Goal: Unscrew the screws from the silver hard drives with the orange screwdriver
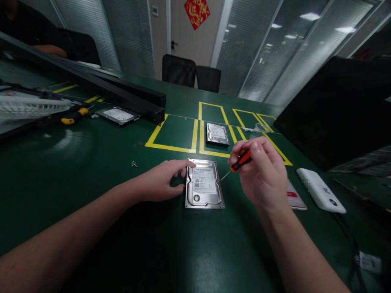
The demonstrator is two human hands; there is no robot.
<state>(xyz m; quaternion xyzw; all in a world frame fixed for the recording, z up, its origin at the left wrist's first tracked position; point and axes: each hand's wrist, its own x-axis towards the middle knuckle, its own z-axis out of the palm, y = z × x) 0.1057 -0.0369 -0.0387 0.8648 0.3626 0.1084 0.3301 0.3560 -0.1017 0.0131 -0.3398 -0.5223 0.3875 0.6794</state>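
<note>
A silver hard drive (205, 189) with a white label lies flat on the green table before me. Its left side is touched by my left hand (166, 179), whose index finger stretches over the upper left corner while the thumb points at the edge, fingers apart. My right hand (259, 171) is closed around a red and black screwdriver (240, 161). The thin shaft slants down to the left, and its tip meets the drive's right edge. Whether a screw is under the tip cannot be made out. Several small screws (134, 164) lie left of the drive.
A second hard drive (217, 134) sits inside yellow tape lines, and another drive (118, 115) lies left near yellow-handled pliers (75, 116) and a white basket (33, 106). A long black bar (122, 91) crosses the left. Right are a white device (320, 190) and a dark monitor (332, 110).
</note>
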